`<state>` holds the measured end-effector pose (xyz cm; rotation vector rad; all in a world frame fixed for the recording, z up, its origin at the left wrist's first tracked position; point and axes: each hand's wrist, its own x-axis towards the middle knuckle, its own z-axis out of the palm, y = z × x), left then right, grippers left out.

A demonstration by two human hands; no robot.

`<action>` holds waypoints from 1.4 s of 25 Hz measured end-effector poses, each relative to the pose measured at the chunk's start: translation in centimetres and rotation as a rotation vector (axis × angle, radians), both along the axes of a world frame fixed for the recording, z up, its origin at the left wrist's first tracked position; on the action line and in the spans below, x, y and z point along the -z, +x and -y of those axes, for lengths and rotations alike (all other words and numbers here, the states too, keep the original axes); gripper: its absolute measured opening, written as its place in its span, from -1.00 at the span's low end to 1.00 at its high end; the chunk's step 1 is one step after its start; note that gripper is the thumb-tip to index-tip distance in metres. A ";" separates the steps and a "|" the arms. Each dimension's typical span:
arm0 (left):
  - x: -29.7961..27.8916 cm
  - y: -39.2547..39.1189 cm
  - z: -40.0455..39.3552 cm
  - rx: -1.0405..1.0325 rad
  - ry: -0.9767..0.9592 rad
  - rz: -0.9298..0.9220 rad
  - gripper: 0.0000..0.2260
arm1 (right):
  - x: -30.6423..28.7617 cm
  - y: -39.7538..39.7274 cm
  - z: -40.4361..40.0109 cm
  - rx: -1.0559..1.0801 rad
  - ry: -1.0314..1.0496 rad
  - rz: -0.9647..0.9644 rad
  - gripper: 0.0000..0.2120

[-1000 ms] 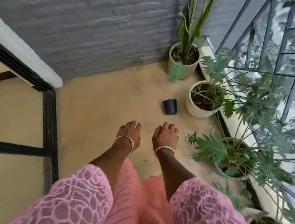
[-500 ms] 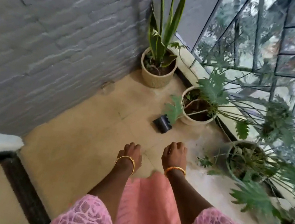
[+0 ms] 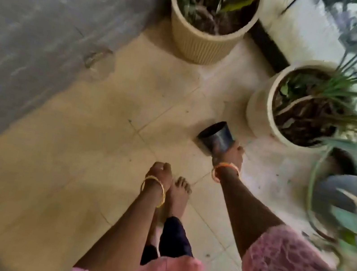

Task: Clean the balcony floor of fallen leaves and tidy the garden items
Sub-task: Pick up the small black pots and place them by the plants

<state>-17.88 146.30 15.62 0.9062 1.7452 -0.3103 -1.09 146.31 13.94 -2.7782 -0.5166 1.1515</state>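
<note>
R hand (image 3: 231,154) grips sm black pot (image 3: 216,137)

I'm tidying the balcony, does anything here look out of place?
Yes. A small black pot lies tipped on its side on the floor tiles, empty as far as shows, beside the white planter. The right hand is at its base, seemingly gripping it. The blurred frame shows no fallen leaves.

One head-worn camera looks steeply down, close over the balcony floor (image 3: 78,165) and hands (image 3: 228,155)
</note>
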 end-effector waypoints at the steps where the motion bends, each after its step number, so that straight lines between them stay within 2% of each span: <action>1: 2.4 0.3 -0.5 -0.107 -0.045 0.031 -0.63 | 2.4 0.6 -1.0 0.130 -0.034 -0.006 -0.21; 3: 6.8 1.3 -1.1 -0.321 -0.118 0.110 -0.57 | 6.4 1.3 -2.8 0.430 -0.067 -0.040 -0.02; 4: 8.1 1.7 -1.3 -0.444 -0.158 0.146 -0.52 | 7.9 1.4 -3.3 0.517 -0.082 -0.056 0.00; 6: 10.1 2.4 -1.4 -0.606 -0.208 0.191 -0.43 | 10.1 1.3 -3.8 0.546 -0.120 -0.044 -0.11; 8: 10.3 2.8 -1.5 -0.619 -0.224 0.226 -0.45 | 10.9 1.1 -3.9 0.526 -0.145 0.002 -0.31; 10: 9.6 2.9 -1.4 -0.559 -0.240 0.228 -0.52 | 10.2 1.0 -3.5 0.539 -0.135 0.021 -0.44; 12: 8.2 2.6 -1.3 -0.507 -0.255 0.229 -0.52 | 7.8 0.7 -2.2 0.544 -0.106 0.049 -0.58; 14: 5.9 2.0 -1.2 -0.512 -0.261 0.256 -0.36 | 4.8 -0.2 -0.2 0.533 -0.071 0.025 -0.67; 17: 1.7 1.2 -0.8 -0.396 -0.207 0.271 -0.21 | -0.7 -2.4 3.0 0.593 0.021 -0.111 -0.60; 19: -1.3 0.5 0.4 -0.271 -0.105 0.227 -0.30 | -3.9 -3.8 5.6 0.633 0.051 -0.271 -0.57; 20: -3.0 0.1 1.2 -0.217 -0.035 0.184 -0.43 | -5.7 -4.3 6.8 0.616 0.055 -0.317 -0.58; 22: -6.3 -0.7 3.6 -0.126 0.104 0.091 -0.63 | -8.4 -5.3 9.6 0.586 0.064 -0.347 -0.63; 23: -7.7 -1.3 5.0 -0.095 0.149 0.052 -0.67 | -9.4 -5.7 10.9 0.589 0.074 -0.342 -0.67; 26: -10.9 -2.8 8.7 -0.034 0.218 0.023 -0.71 | -11.1 -7.0 15.6 0.597 0.094 -0.291 -0.75; 28: -12.7 -3.4 11.0 0.009 0.217 0.057 -0.71 | -12.9 -7.7 18.8 0.679 0.128 -0.256 -0.79; 32: -14.9 -3.1 15.1 0.197 0.306 0.066 -0.79 | -15.3 -9.1 25.7 0.827 0.231 -0.221 -0.87; 35: -15.9 -1.0 18.4 0.392 0.339 0.064 -0.84 | -15.3 -9.5 31.5 0.941 0.283 -0.210 -0.86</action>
